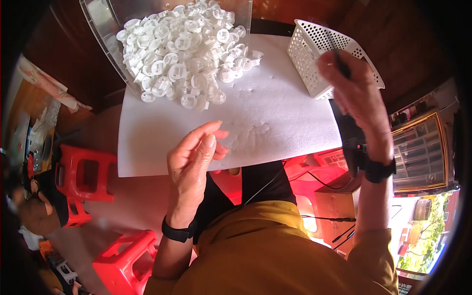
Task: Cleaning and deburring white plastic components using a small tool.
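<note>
My left hand [191,160] is above the near edge of the white padded sheet [290,123], with its fingers loosely bent and apart. Nothing shows between them. At the right, my right hand [356,91] is closed around a slim black-handled tool [340,64], whose exact kind I cannot make out. That hand is over the near right side of a white perforated plastic basket [305,64] and hides part of it. Beyond my left hand lies a large heap of small white, partly translucent round plastic parts [179,56], spilling onto the sheet.
A clear plastic bin [105,42], tipped toward me, stands behind the heap. Red stools [86,172] stand on the floor at the left, with another red stool [125,263] nearer. Under the table's right side are a cardboard box [334,206] and black cables [329,218].
</note>
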A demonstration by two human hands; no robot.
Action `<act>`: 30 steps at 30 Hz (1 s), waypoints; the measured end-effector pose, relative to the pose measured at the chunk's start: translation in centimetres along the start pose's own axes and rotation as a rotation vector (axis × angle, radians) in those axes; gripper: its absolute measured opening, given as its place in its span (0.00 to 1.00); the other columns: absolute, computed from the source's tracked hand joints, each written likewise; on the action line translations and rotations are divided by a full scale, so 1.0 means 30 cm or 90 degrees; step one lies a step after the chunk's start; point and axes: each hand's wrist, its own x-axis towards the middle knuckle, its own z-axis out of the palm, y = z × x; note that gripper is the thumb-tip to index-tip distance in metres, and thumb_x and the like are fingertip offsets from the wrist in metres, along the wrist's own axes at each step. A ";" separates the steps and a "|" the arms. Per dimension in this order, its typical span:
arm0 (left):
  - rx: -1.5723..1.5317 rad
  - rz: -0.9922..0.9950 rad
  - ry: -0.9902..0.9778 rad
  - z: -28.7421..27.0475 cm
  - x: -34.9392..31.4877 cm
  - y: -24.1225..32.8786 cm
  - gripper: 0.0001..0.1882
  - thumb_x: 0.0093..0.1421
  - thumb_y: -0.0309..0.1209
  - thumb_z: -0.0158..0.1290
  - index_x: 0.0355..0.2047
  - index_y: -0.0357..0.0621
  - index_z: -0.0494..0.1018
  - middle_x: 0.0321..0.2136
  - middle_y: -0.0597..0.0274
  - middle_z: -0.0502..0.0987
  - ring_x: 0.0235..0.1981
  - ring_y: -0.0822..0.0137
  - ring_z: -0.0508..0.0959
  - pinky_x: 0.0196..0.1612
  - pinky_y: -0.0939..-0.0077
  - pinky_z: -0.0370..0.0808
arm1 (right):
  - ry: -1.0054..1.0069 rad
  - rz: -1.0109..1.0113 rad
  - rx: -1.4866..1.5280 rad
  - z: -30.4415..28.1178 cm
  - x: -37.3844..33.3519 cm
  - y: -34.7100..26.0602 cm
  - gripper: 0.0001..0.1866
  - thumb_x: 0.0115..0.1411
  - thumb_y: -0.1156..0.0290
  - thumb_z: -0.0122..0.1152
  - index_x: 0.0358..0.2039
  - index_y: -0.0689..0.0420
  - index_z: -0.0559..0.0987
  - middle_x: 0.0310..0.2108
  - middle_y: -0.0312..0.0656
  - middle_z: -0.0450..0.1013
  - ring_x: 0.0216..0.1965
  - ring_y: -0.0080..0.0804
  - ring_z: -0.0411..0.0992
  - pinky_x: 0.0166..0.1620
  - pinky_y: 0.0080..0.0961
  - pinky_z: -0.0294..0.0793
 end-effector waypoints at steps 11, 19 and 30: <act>-0.007 -0.051 0.043 -0.013 0.029 -0.011 0.16 0.65 0.33 0.49 0.47 0.34 0.73 0.36 0.56 0.78 0.29 0.74 0.76 0.34 0.79 0.75 | -0.260 -0.084 -0.116 0.518 0.175 0.026 0.14 0.55 0.68 0.55 0.34 0.67 0.76 0.31 0.58 0.75 0.36 0.54 0.74 0.41 0.40 0.71; 0.006 -0.090 0.021 0.010 0.082 -0.029 0.16 0.66 0.32 0.47 0.48 0.35 0.73 0.38 0.55 0.76 0.32 0.71 0.76 0.37 0.76 0.75 | -0.280 -0.041 -0.100 0.474 0.177 0.047 0.12 0.56 0.68 0.52 0.32 0.66 0.76 0.26 0.57 0.74 0.31 0.51 0.74 0.37 0.38 0.72; -0.089 -0.156 0.043 0.045 0.125 0.007 0.22 0.67 0.33 0.46 0.57 0.34 0.63 0.40 0.57 0.74 0.33 0.72 0.76 0.38 0.75 0.77 | -0.410 0.201 0.297 0.339 0.098 -0.014 0.08 0.57 0.69 0.55 0.27 0.62 0.76 0.17 0.31 0.67 0.14 0.14 0.62 0.17 0.16 0.61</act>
